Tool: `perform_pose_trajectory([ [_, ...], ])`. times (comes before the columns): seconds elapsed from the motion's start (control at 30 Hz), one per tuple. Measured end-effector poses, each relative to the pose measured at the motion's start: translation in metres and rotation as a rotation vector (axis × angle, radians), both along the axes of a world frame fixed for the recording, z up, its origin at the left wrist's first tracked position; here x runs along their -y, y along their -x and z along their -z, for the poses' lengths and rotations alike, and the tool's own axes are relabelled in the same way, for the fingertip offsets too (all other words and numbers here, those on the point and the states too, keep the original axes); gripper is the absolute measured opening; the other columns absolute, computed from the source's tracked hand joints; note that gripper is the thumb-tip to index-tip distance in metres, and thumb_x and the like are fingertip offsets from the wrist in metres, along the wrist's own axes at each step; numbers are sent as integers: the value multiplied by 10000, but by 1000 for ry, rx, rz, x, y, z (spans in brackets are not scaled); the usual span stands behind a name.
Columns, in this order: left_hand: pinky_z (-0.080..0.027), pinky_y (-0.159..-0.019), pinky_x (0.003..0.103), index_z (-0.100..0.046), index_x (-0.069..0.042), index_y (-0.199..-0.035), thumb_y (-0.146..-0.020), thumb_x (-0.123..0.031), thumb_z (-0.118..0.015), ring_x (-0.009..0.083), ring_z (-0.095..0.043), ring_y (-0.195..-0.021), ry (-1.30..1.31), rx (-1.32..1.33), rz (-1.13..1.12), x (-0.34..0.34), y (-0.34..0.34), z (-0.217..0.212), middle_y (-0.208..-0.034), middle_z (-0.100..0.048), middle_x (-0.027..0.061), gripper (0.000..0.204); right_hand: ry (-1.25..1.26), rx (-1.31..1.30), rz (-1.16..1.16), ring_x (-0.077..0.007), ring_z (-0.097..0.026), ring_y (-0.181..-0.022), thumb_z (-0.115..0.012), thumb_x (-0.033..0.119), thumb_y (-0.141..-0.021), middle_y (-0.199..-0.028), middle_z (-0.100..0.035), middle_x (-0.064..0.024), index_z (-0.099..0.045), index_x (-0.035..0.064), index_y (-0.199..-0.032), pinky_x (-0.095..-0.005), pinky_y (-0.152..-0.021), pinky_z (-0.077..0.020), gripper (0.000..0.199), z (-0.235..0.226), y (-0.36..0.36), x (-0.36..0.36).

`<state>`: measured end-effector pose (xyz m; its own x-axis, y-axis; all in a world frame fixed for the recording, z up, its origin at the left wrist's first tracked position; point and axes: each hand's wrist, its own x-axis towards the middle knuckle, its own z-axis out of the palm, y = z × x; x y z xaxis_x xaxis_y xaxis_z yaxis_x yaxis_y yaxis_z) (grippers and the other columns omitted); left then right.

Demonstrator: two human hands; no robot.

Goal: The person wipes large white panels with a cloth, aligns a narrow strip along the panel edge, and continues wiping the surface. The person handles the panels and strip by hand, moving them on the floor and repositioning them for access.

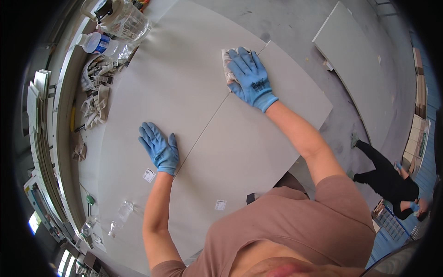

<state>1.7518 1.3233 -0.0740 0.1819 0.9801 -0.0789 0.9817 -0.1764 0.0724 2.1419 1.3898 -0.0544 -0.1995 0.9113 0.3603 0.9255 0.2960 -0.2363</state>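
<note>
Two light grey flat panels (184,83) lie side by side in front of me, a thin seam running between them. My left hand (159,147), in a blue work glove, rests flat on the left panel with its fingers stretched out, holding nothing. A small white label (149,175) is stuck next to that wrist. Farther up, my right hand (251,78), gloved alike, presses a crumpled whitish rag (227,69) onto the panels close to the seam. Its fingers lie over the cloth, hiding most of it. Another label (220,204) is on the near part of the right panel.
Along the left stand a large clear jug (124,21), a plastic bottle (104,45) and crumpled rags (96,106). Clear bottles (122,214) lie at the lower left. Another large panel (355,64) is at the upper right. A person in black (387,177) is at the right.
</note>
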Motion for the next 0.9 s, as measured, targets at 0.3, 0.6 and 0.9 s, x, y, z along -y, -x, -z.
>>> perform_pose_trajectory([
  [0.3,-27,-1315,556,-117,39,-1666,-1017,-452,-582,413,-56,-1632,-14,15,12,-5,-11,2,-1750,-110,251,937,82,-134,13,-385,-566,-1295,-742,325,-876,-1407,-598,-133,-610,66,-1342,-484,-1080,-474,549,-1,2,-1],
  [0.6,-29,-1313,562,-139,45,-1660,-1024,-466,-574,413,-64,-1631,-17,9,21,-9,-19,3,-1747,-124,253,924,66,-206,25,-361,-585,-1123,-754,226,-841,-1251,-613,-114,-616,66,-1274,-442,-945,-513,482,1,7,-8],
  [0.9,-32,-1315,551,-165,56,-1653,-1030,-484,-561,406,-78,-1630,-35,1,18,-14,-34,1,-1744,-140,254,915,136,6,-8,-370,-545,-1291,-798,231,-827,-1395,-597,-118,-630,76,-1315,-449,-1071,-486,539,-25,8,-3],
])
